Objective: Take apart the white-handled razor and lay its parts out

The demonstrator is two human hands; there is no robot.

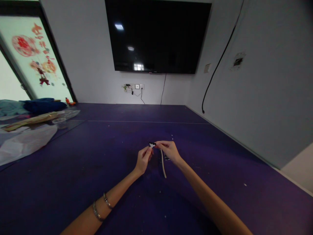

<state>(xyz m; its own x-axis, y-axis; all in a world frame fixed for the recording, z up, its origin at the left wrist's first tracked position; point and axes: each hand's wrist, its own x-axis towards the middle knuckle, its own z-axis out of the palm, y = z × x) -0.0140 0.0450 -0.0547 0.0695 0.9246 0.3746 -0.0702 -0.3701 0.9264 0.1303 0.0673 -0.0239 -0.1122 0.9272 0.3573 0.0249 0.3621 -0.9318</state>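
Note:
Near the middle of the view, my left hand [143,159] pinches a small white piece with a black top [152,145] between thumb and fingers. My right hand [169,150] meets it from the right, its thumb and fingertips closed at the black end of the same piece. The exact kind of this piece is too small to make out. Just below the right hand, a thin, slightly curved beige strip [163,166] lies on the purple surface [117,192]. Beside the strip, a small dark item [167,157] shows partly behind the right hand.
White plastic sheeting [29,143], a flattened tan packet [34,120] and folded blue cloth [45,105] lie at the left. A black cable [220,60] hangs along the right wall. Ahead are wall sockets [137,86] below a large television [158,36].

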